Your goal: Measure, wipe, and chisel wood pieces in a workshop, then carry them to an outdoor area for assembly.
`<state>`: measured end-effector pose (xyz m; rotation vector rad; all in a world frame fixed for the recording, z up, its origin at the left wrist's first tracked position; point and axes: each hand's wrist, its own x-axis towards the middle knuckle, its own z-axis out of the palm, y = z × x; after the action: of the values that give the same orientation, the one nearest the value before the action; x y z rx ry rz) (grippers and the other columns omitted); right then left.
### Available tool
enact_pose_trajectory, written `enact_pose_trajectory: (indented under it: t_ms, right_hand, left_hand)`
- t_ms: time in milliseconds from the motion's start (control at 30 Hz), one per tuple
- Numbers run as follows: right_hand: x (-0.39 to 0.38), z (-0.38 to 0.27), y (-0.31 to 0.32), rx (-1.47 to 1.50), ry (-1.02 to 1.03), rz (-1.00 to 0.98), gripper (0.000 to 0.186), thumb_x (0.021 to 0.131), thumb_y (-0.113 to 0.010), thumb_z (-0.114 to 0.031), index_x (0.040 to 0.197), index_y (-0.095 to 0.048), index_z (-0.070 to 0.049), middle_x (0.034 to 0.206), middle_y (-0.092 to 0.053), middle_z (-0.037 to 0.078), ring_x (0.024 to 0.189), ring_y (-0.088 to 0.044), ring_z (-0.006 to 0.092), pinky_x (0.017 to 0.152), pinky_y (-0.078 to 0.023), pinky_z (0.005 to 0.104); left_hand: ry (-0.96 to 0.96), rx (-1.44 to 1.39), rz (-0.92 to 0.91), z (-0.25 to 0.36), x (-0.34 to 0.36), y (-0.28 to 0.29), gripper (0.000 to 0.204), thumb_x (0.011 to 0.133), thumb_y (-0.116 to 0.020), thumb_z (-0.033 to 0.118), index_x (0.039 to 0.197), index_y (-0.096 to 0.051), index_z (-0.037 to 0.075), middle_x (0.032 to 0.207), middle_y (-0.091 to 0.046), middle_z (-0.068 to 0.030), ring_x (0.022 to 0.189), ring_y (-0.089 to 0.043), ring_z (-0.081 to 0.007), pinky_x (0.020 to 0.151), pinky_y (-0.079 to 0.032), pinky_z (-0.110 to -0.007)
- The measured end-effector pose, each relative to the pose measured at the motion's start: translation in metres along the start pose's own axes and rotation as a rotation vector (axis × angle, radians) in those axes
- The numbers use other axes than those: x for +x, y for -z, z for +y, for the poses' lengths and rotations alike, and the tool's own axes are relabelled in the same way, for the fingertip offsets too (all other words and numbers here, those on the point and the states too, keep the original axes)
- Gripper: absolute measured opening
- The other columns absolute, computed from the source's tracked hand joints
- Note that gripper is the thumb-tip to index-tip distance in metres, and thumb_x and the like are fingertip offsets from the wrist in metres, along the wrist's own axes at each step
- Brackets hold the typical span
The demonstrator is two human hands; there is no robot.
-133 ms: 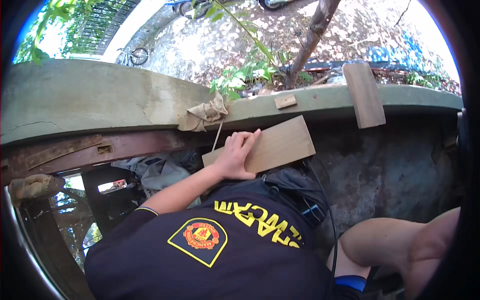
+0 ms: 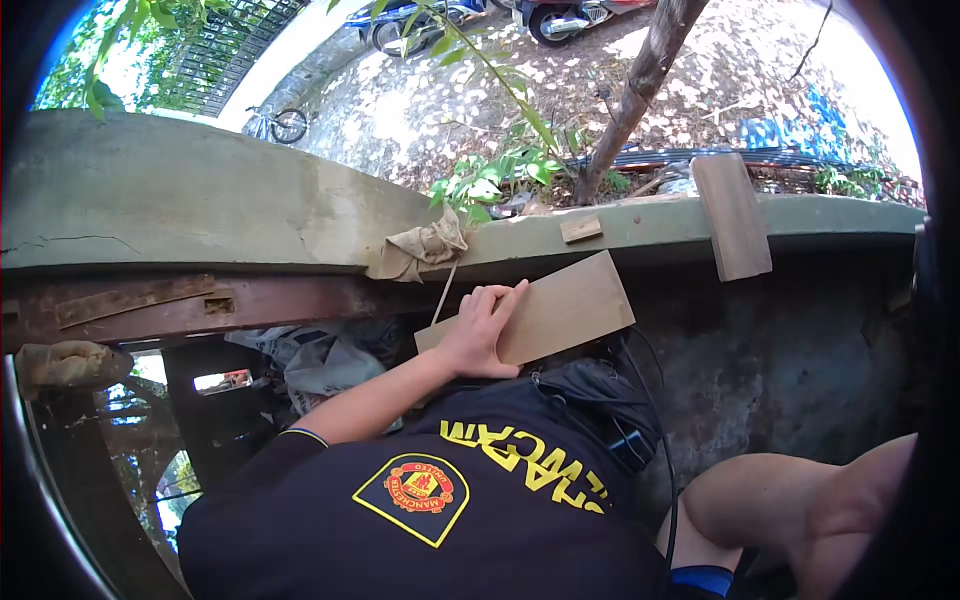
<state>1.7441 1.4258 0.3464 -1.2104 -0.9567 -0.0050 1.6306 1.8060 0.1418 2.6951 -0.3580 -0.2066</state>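
Dappled ground [image 2: 560, 85] spreads outside, bounded by a greenish concrete ledge [image 2: 180, 190] that curves past the far side of the wooden board [image 2: 570, 305]. The person's left hand [image 2: 485, 335] holds that board across its width, thumb at the near edge and fingers bent at the far one, a spread that seems suited to keeping the flat piece from twisting. The grip falls toward the board's left end, leaving the broad right part uncovered; what bears the underside is hidden. The right hand is out of sight, so its state cannot be told.

Just beyond the board, a small wooden block [image 2: 581, 229] lies on the ledge, probably put there to be within reach. Beyond the board and to its right, a plank [image 2: 733, 220] lies across the ledge, near end overhanging, apparently kept there by its own weight. Beyond the board's left end, a tan cloth [image 2: 420, 250] drapes over the rim, and a thin pale strip [image 2: 446, 290] slants from it toward the board. Left of the board are crumpled plastic bags [image 2: 335, 365]; far past it leans a tree trunk [image 2: 635, 95].
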Motion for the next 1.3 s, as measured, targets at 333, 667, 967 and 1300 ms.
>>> enact_pose_trajectory:
  t_ms: [333, 667, 967, 1300]
  right_hand:
    - [0.043, 0.001, -0.069, -0.135, -0.163, -0.02, 0.067, 0.089, -0.074, -0.046, 0.126, -0.052, 0.005, 0.121, -0.062, 0.021, 0.112, -0.064, 0.0315, 0.098, -0.051, 0.0431]
    - [0.069, 0.1, -0.127, -0.849, -0.818, 0.174, 0.078, 0.086, -0.078, -0.056, 0.128, -0.052, 0.004, 0.117, -0.064, 0.023, 0.11, -0.065, 0.0339, 0.097, -0.05, 0.0423]
    - [0.06, 0.16, -0.198, -0.46, -0.476, 0.43, 0.064, 0.078, -0.087, -0.023, 0.121, -0.046, 0.002, 0.092, -0.067, 0.016, 0.084, -0.071, 0.0327, 0.074, -0.054, 0.0419]
    - [0.067, 0.171, -0.225, -0.501, -0.685, 0.15, 0.049, 0.086, -0.08, -0.023, 0.116, -0.052, 0.004, 0.122, -0.062, 0.023, 0.117, -0.06, 0.0413, 0.093, -0.048, 0.0469]
  left_hand:
    - [-0.096, 0.023, -0.005, -0.042, 0.022, 0.034, 0.126, 0.049, -0.088, 0.039, 0.159, -0.035, 0.007, 0.133, -0.049, -0.0167, 0.118, -0.049, -0.0365, 0.1, -0.039, -0.048]
    - [-0.156, -0.395, 0.059, -0.1, 0.019, 0.122, 0.114, 0.047, -0.09, 0.033, 0.15, -0.048, 0.005, 0.126, -0.051, -0.0184, 0.118, -0.051, -0.0378, 0.103, -0.043, -0.048]
    - [-0.432, -0.452, 0.509, -0.096, 0.06, 0.065, 0.118, 0.063, -0.091, 0.028, 0.159, -0.026, 0.002, 0.152, -0.033, -0.0264, 0.139, -0.038, -0.0418, 0.114, -0.036, -0.054]
    - [-0.393, -0.687, 0.115, -0.156, 0.089, 0.098, 0.077, 0.084, -0.088, 0.029, 0.145, -0.049, 0.001, 0.137, -0.06, -0.0184, 0.124, -0.06, -0.028, 0.104, -0.051, -0.04]
